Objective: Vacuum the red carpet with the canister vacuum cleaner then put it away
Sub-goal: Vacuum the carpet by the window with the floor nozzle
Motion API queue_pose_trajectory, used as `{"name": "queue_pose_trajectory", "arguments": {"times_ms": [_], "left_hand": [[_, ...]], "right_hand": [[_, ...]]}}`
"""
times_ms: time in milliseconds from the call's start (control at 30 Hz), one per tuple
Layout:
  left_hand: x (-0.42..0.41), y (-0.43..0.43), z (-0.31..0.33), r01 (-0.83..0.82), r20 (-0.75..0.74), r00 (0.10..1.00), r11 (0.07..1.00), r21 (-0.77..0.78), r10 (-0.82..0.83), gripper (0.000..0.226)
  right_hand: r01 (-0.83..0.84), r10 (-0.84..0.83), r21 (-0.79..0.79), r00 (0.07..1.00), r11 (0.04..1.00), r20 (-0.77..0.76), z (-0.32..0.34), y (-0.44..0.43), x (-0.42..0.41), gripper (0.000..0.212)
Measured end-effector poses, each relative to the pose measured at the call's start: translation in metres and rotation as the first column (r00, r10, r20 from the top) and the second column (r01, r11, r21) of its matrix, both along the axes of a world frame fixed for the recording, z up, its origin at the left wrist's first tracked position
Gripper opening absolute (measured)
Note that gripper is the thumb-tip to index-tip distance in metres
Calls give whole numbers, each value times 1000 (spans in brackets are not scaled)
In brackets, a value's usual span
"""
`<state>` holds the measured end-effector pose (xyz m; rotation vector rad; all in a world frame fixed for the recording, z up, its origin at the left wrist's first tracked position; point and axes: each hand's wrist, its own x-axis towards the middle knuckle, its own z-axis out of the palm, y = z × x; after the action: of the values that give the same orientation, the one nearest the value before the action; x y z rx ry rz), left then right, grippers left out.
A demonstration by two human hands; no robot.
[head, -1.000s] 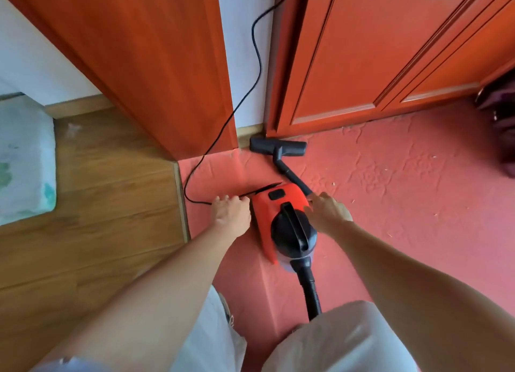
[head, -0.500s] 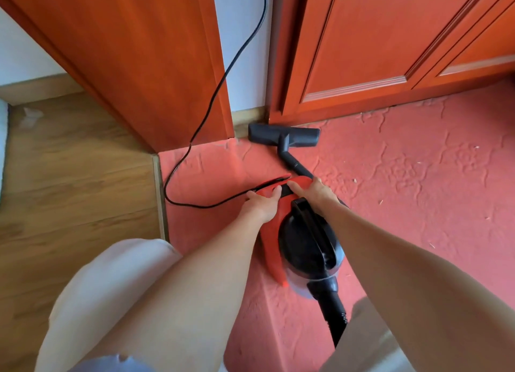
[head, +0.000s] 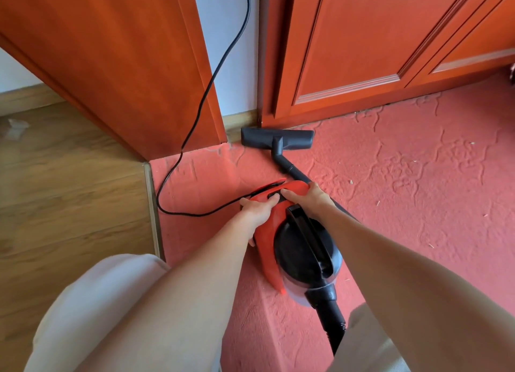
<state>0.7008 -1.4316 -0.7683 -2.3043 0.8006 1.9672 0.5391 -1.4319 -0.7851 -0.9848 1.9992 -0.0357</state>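
We note the canister vacuum [head: 281, 232] sitting on the red carpet [head: 404, 204], left hand [head: 257, 211] and right hand [head: 309, 199] both curled over its shell: rigid, smooth, probably weighty, so best lifted by the black carry handle [head: 309, 240].

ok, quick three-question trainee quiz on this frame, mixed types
1. True or false: a hand holds the nozzle.
2. How many hands touch the vacuum cleaner? A none, B one, C two.
3. Fill in: the black cord climbs the white ____.
Key: 1 false; 2 C, left hand and right hand; 3 wall.
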Motion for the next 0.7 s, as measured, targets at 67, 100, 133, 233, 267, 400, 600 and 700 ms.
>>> {"name": "queue_pose_trajectory", "arguments": {"times_ms": [67,100,133,233,267,400,600,700], "left_hand": [[0,-1,-2,-12,4,1000,1000,1,12,113],[-1,-2,-4,-16,5,1000,1000,5,16,113],[-1,-2,-6,-14,8,1000,1000,5,14,114],[-4,-3,-3,61,33,998,998,-24,-61,106],[-6,-3,0,158,66,986,986,-47,-154,98],[-14,-12,12,562,324,801,818,-118,-504,76],[-57,-30,42,882,483,470,394,-257,-739,51],[-93,-26,49,953,524,271,148,-264,-808,50]], "right_hand": [[9,-9,4,1000,1000,-2,-1,-1,1,125],[12,-11,7,1000,1000,-7,-2,-2,0,124],[12,-12,9,1000,1000,-13,-2,-2,0,122],[3,-3,3,999,1000,-44,0,0,1,114],[-7,7,1,998,1000,-65,2,1,1,111],[-54,52,-33,996,998,-74,7,13,-1,102],[-4,4,-92,1000,996,5,1,45,-48,65],[4,-16,-59,980,998,-200,-17,67,-91,51]]}}
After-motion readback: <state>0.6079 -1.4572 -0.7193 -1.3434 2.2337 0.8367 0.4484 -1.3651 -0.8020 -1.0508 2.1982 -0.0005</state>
